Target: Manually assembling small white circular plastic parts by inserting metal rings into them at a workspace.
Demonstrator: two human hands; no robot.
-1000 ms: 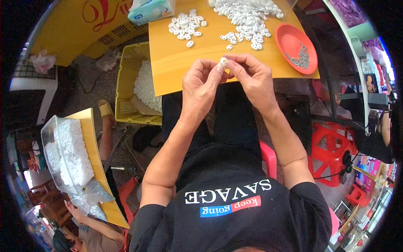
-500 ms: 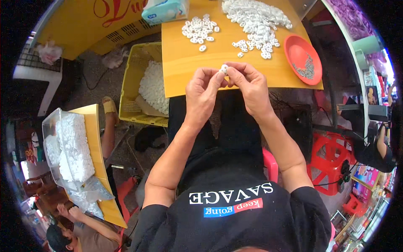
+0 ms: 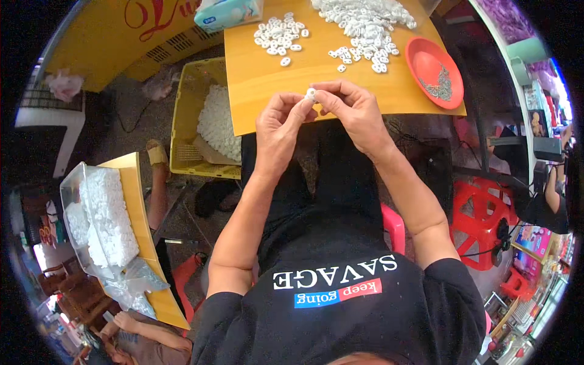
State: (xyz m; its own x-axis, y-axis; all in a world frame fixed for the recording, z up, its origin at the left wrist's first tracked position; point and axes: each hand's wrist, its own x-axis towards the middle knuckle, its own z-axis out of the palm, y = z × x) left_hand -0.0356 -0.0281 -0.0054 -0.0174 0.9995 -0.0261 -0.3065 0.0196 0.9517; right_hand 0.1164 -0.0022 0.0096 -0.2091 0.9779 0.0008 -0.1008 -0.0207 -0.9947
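Observation:
Both hands meet just over the near edge of the yellow wooden table (image 3: 261, 112). A small white plastic piece (image 3: 311, 93) is pinched between their fingertips. My left hand (image 3: 277, 128) grips its left side between thumb and bent fingers. On its other side my right hand (image 3: 356, 121) is closed, thumb and forefinger against the piece. The fingers cover much of it. Beyond the hands lie a small pile of oval white pieces with two dark marks (image 3: 280, 35) and a larger white heap (image 3: 365, 24). A red dish (image 3: 420, 55) at the right holds small grey metal parts (image 3: 443, 85).
Left of the table, a yellow crate (image 3: 182, 115) on the floor contains white pieces. A tissue pack (image 3: 228, 13) lies at the table's back left. Further left, a clear bin (image 3: 76, 213) of white pieces stands on a board, near another person (image 3: 152, 340). Red stools (image 3: 480, 213) stand right.
The whole view has shifted slightly. My fingers have turned the white piece a little, still pinched between both hands. The other person at lower left has moved their arms and head.

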